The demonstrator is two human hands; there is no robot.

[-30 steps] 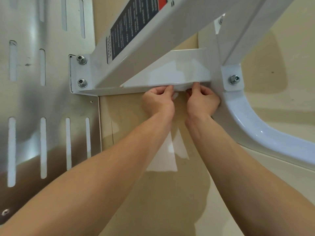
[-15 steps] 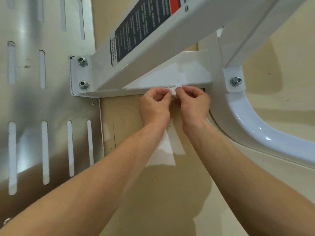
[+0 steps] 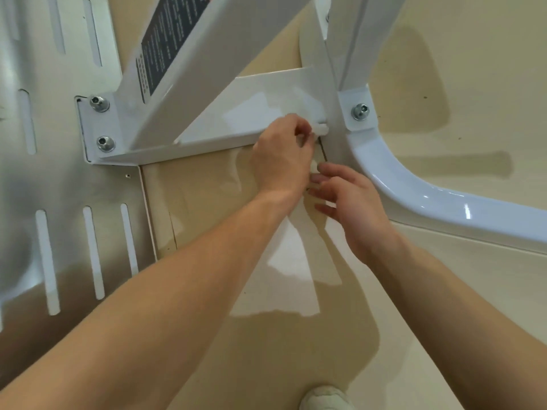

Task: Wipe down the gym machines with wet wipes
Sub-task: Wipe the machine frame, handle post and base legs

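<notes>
Two bare hands worked close together at the near edge of a white machine frame (image 3: 260,110). The left hand (image 3: 281,156) was curled, fingers and thumb pinching a small bunched wet wipe (image 3: 321,129) against the frame where the flat brace plate met the upright post. The right hand (image 3: 353,202) hung just near and to the right of it, fingers straight and loosely spread, gripping nothing. Whether its fingertips touched a trailing bit of wipe could not be told.

One bolt (image 3: 360,111) sat on a bracket just right of the wipe. A glossy curved tube (image 3: 429,202) swept away to the right, and a slotted metal plate (image 3: 59,187) lay on the left. A dark printed label (image 3: 165,45) ran along the slanted beam at the far left. A pale shoe toe (image 3: 325,399) showed at the near edge.
</notes>
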